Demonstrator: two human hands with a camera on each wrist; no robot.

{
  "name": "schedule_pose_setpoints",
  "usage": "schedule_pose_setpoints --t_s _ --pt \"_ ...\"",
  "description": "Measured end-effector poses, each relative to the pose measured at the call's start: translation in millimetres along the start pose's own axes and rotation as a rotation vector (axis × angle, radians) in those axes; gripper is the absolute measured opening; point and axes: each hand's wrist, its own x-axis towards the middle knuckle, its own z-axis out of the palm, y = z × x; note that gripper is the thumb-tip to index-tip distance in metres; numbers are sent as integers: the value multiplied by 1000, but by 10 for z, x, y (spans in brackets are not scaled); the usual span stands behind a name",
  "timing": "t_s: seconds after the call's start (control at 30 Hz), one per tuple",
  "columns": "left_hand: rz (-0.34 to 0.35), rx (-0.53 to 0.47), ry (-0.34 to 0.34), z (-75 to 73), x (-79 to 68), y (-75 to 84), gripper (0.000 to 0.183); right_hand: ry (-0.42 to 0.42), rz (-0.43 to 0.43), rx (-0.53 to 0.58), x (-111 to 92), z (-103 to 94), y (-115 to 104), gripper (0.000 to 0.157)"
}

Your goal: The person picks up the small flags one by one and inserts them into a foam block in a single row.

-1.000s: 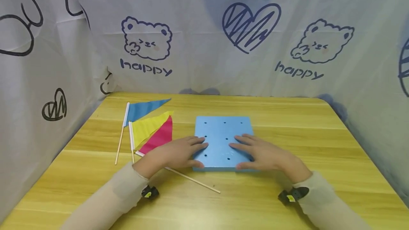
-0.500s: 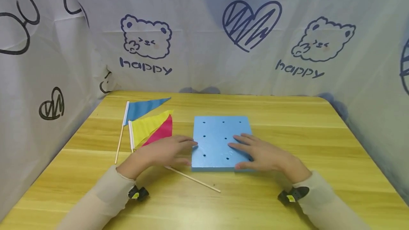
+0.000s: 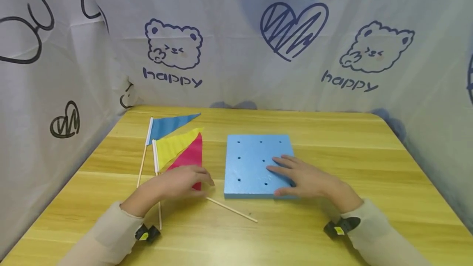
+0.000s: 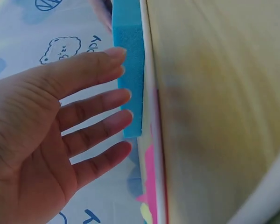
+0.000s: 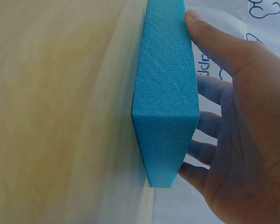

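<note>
A blue foam block [image 3: 247,167] with several small holes in its top lies on the table. Spread over its right side, my right hand [image 3: 304,177] rests with fingers on the top face; the right wrist view shows the thumb and fingertips along the block's upper edge [image 5: 165,60]. My left hand [image 3: 182,182], fingers loosely bent and holding nothing, is over the pink flag [image 3: 190,155], covering part of its cloth and stick. In the left wrist view the palm and fingers are bare, with the pink cloth [image 4: 150,177] below them.
A yellow flag [image 3: 170,149] lies partly under the pink one, its stick running toward the front. Behind it is a blue flag [image 3: 170,126]. The pink flag's stick [image 3: 233,209] points to the front right. A printed cloth [image 3: 229,52] hangs behind the wooden table [image 3: 369,155].
My left hand has lifted off the block and moved left to above the pink flag. My right hand has stayed on the block.
</note>
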Motion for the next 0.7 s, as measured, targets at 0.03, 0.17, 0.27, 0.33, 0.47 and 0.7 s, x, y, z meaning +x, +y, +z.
schedule_pose_setpoints --t_s 0.03,0.17,0.27,0.33,0.47,0.7 --pt "13 -7 -7 11 -3 -6 25 1 0 6 -5 -1 -2 83" --pt "46 -35 -31 45 -4 -37 20 -1 1 32 -19 -13 -15 82" --pt "52 -48 -30 79 2 -80 13 -4 -1 39 -25 -17 -17 82" --pt "54 -47 -25 99 0 -109 13 -4 -1 39 -27 -12 -12 82" --pt "63 -49 -18 119 -7 -145 17 -1 -4 33 -27 -5 0 83" --pt "73 -24 -13 93 -6 -156 18 -5 1 33 -24 -23 0 83"
